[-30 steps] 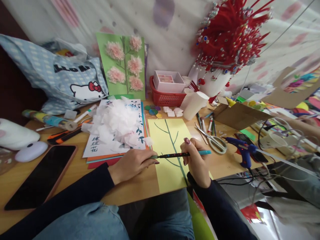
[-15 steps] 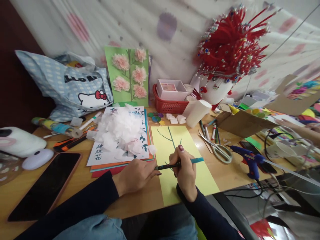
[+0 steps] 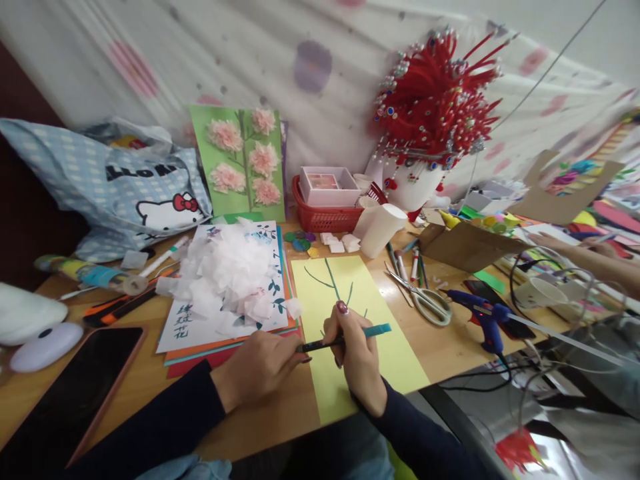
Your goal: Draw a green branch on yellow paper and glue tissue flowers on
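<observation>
Over a yellow sheet [image 3: 373, 363] with thin dark-green branch lines, my right hand [image 3: 356, 350] is closed round a dark marker [image 3: 325, 344] whose teal end points right. The fingertips of my left hand [image 3: 257, 367] pinch the other end of the marker, by the sheet's left edge. Left of the sheet, a pile of white tissue pieces [image 3: 230, 267] lies on a printed white paper [image 3: 175, 340] above coloured sheets. Behind it stands a green card [image 3: 200, 143] with pink paper flowers.
A phone [image 3: 80, 393] lies at the left. Scissors [image 3: 433, 307], pens [image 3: 415, 263] and a blue glue gun [image 3: 487, 320] with cables are on the right. A red basket [image 3: 330, 219] stands behind. Another person's forearm [image 3: 570, 250] shows far right.
The view has shifted, so most things appear further left and slightly lower. Both hands still hold the marker, and another short line now shows on the yellow sheet beside my right hand.
</observation>
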`<control>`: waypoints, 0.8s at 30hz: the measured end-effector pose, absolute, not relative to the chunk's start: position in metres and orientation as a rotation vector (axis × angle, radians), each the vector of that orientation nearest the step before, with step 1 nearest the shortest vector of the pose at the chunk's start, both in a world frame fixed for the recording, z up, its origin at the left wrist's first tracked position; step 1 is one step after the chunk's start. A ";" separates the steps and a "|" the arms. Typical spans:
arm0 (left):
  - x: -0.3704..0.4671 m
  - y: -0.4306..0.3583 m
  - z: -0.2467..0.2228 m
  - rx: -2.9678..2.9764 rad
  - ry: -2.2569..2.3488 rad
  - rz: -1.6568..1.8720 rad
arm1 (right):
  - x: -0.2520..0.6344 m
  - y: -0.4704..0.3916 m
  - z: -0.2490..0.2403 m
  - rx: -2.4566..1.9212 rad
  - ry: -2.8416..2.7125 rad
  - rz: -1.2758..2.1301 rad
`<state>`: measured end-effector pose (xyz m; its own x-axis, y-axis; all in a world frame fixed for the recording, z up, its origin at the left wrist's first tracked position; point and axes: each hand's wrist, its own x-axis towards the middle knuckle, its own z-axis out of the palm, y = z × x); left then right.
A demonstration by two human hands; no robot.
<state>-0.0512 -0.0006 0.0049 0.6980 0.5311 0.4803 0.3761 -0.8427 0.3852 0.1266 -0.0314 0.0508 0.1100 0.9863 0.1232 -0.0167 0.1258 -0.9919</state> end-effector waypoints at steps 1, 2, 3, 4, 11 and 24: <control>-0.051 0.001 0.007 2.635 0.725 0.852 | 0.135 -0.033 0.052 -1.151 -1.235 1.086; -0.051 0.002 0.008 2.617 0.727 0.836 | 0.147 -0.034 0.054 -1.154 -1.303 1.109; -0.051 0.003 0.009 2.599 0.729 0.821 | 0.161 -0.036 0.055 -1.157 -1.369 1.104; -0.051 0.003 0.010 2.585 0.732 0.805 | 0.178 -0.038 0.057 -1.167 -1.401 1.056; -0.049 0.008 0.003 2.728 0.692 0.497 | 0.291 -0.024 0.055 -1.517 -1.709 0.425; -0.051 0.012 0.000 2.780 0.679 0.298 | 0.391 -0.072 0.053 -2.501 -1.454 0.003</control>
<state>-0.0507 0.0124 0.0005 0.8696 0.4749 0.1353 0.4208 -0.8560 0.3004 0.3906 -0.0724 0.0526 0.5025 0.8560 0.1217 0.8554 -0.4718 -0.2135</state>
